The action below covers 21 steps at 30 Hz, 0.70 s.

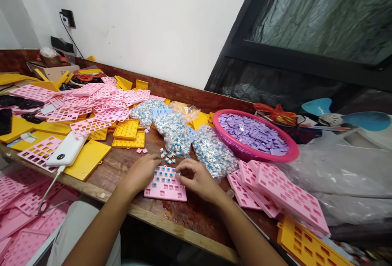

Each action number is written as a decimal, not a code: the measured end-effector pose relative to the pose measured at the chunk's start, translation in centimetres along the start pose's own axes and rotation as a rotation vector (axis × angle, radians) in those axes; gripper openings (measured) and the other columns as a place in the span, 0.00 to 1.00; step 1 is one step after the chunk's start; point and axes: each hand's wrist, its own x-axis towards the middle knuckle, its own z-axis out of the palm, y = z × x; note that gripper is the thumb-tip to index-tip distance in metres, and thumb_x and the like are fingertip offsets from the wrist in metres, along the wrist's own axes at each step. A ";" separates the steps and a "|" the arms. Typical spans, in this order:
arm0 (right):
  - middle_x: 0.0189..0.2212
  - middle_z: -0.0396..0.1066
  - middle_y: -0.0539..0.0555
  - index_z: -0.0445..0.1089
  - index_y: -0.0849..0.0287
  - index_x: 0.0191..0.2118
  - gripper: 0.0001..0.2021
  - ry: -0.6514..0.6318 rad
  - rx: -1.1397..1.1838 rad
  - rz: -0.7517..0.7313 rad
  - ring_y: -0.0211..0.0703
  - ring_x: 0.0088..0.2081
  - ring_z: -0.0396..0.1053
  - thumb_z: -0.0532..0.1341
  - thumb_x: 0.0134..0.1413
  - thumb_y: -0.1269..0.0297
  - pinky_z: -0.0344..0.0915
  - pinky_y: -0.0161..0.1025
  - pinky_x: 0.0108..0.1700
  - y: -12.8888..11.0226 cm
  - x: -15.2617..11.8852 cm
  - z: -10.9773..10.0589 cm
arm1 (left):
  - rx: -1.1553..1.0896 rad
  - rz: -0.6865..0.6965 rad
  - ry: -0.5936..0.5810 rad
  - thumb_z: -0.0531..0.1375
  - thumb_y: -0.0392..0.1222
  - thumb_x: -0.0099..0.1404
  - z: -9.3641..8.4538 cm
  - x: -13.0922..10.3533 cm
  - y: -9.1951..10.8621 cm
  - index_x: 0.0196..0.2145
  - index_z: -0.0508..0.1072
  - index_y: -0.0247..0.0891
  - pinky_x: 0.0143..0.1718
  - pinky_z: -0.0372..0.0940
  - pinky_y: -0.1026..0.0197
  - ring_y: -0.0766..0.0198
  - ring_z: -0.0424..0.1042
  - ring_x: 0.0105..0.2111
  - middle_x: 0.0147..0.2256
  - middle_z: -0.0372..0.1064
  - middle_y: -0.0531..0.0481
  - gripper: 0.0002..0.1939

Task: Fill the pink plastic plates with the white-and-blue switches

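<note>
A pink plate with square openings lies near the table's front edge. Blue-and-white keyboard switches sit in its upper rows, while several lower openings hold none. My left hand grips the plate's left side, its fingers curled at the upper left corner. Over the right edge, my right hand has thumb and forefinger pinched around a small pale piece that looks like a switch, mostly hidden by the fingertips. Loose switches lie just behind the plate, beside two small pink keycaps.
Clear bags of switches stand behind the plate. A pink basket of purple pieces is at right, near stacked pink plates. Pink plates and yellow panels cover the left, with a white power bank and its cable.
</note>
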 end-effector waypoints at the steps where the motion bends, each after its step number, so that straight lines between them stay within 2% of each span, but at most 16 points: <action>1: 0.40 0.75 0.54 0.77 0.56 0.40 0.05 -0.032 -0.025 -0.011 0.44 0.41 0.72 0.66 0.57 0.69 0.66 0.39 0.44 -0.1 -0.1 0.2 | -0.007 -0.022 0.007 0.51 0.25 0.65 0.0 0.0 -0.2 0.51 0.77 0.36 0.56 0.61 0.57 0.55 0.69 0.54 0.53 0.73 0.41 0.22; 5: 0.39 0.74 0.54 0.75 0.57 0.38 0.04 -0.098 -0.141 -0.021 0.45 0.41 0.71 0.68 0.56 0.69 0.65 0.39 0.44 -0.2 -0.2 0.8 | -0.009 -0.135 0.013 0.52 0.26 0.66 -0.5 0.0 -0.7 0.43 0.79 0.37 0.48 0.64 0.58 0.56 0.71 0.46 0.42 0.73 0.42 0.17; 9: 0.36 0.74 0.53 0.75 0.59 0.36 0.06 -0.126 -0.192 0.021 0.44 0.38 0.71 0.71 0.52 0.69 0.63 0.37 0.40 0.0 0.0 1.0 | -0.018 -0.203 0.114 0.53 0.32 0.70 -1.4 -0.3 -0.2 0.41 0.78 0.37 0.45 0.64 0.57 0.55 0.72 0.43 0.39 0.73 0.43 0.13; 13: 0.37 0.75 0.52 0.75 0.58 0.37 0.08 -0.175 -0.183 0.018 0.44 0.39 0.71 0.72 0.52 0.68 0.63 0.37 0.41 -0.4 -0.1 0.6 | -0.170 -0.046 0.206 0.55 0.34 0.71 -2.3 -1.5 1.2 0.44 0.77 0.39 0.47 0.64 0.57 0.57 0.72 0.45 0.41 0.73 0.46 0.11; 16: 0.39 0.75 0.52 0.76 0.57 0.39 0.05 -0.222 -0.137 -0.014 0.43 0.40 0.72 0.69 0.57 0.68 0.64 0.37 0.44 -0.8 -0.2 0.1 | -0.352 0.098 0.172 0.55 0.35 0.72 -2.5 -2.7 2.1 0.49 0.75 0.43 0.49 0.64 0.60 0.61 0.71 0.46 0.45 0.73 0.49 0.12; 19: 0.39 0.76 0.53 0.77 0.57 0.40 0.03 -0.229 -0.125 -0.030 0.43 0.41 0.72 0.66 0.60 0.69 0.64 0.37 0.45 -1.0 -0.2 -0.1 | -0.446 0.150 0.146 0.53 0.36 0.74 -2.4 -3.3 2.3 0.54 0.73 0.45 0.50 0.64 0.62 0.62 0.71 0.47 0.47 0.71 0.48 0.16; 21: 0.38 0.76 0.53 0.77 0.57 0.40 0.03 -0.213 -0.141 -0.029 0.43 0.40 0.72 0.66 0.60 0.68 0.65 0.37 0.44 -1.0 -0.2 0.0 | -0.478 0.171 0.131 0.53 0.35 0.74 -2.2 -3.4 2.2 0.55 0.74 0.45 0.50 0.65 0.63 0.63 0.71 0.47 0.47 0.71 0.48 0.17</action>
